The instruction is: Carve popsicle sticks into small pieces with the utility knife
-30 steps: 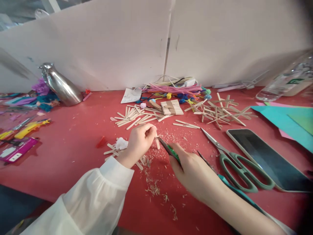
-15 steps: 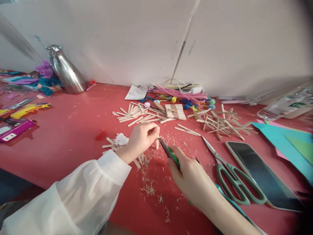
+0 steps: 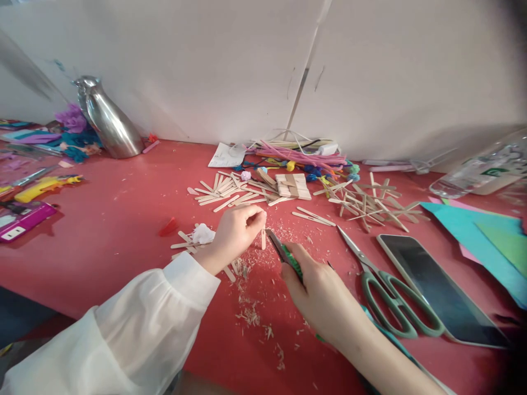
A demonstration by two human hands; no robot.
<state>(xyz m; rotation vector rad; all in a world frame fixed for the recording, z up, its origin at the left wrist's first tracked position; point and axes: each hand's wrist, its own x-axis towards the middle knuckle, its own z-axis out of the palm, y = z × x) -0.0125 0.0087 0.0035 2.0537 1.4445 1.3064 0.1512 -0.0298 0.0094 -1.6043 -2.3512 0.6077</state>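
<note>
My left hand (image 3: pixel 236 230) is pinched shut on a short wooden stick piece (image 3: pixel 263 239), held upright on the red table (image 3: pixel 123 219). My right hand (image 3: pixel 321 299) is closed round a green-handled cutter (image 3: pixel 284 253); its blade tip points at the stick's lower end, close beside it. Wood shavings (image 3: pixel 251 312) lie scattered beneath and in front of both hands. A few cut stick pieces (image 3: pixel 185 244) and a white crumpled scrap (image 3: pixel 203 233) lie just left of my left hand.
Green-handled scissors (image 3: pixel 391 299) and a dark phone (image 3: pixel 436 288) lie to the right. Loose wooden sticks (image 3: pixel 230 192), a stick panel (image 3: pixel 293 186), crossed sticks (image 3: pixel 370 203) and pipe cleaners (image 3: pixel 304 156) sit behind. Steel jug (image 3: pixel 107 118) at back left; coloured paper (image 3: pixel 486 236) at right.
The view shifted and tilted slightly. Both hands stay in place, the left still pinching the stick and the right still holding the cutter against it.
</note>
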